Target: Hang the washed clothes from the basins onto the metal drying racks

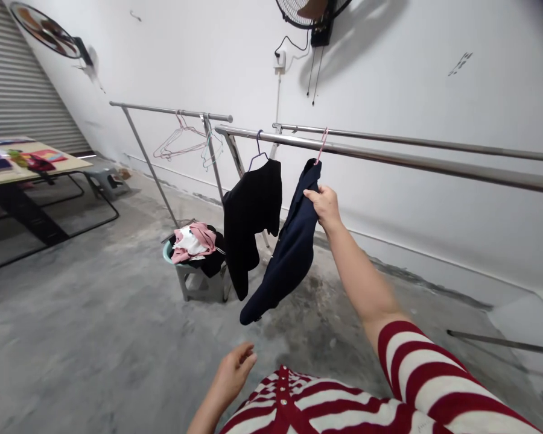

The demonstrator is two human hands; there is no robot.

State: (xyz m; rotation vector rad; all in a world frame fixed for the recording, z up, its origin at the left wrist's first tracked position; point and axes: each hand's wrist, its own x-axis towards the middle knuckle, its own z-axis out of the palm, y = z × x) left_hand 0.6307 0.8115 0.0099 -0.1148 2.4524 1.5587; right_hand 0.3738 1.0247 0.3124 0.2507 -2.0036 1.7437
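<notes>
A dark navy shirt hangs from a pink hanger on the front metal rail. My right hand grips its upper edge, just below the hanger, and the cloth drapes down and to the left. Small shiny dots run along one edge. Down in front of my striped top, my left hand holds nothing, its fingers loosely bent and apart. It is below the shirt's lower end, not touching it. Left of the shirt, a black garment hangs on a purple hanger.
A light-green basin heaped with pink, white and black clothes sits on a grey stool. Several wire hangers hang on the rail behind. A table with small items stands left. Wall fans are mounted above.
</notes>
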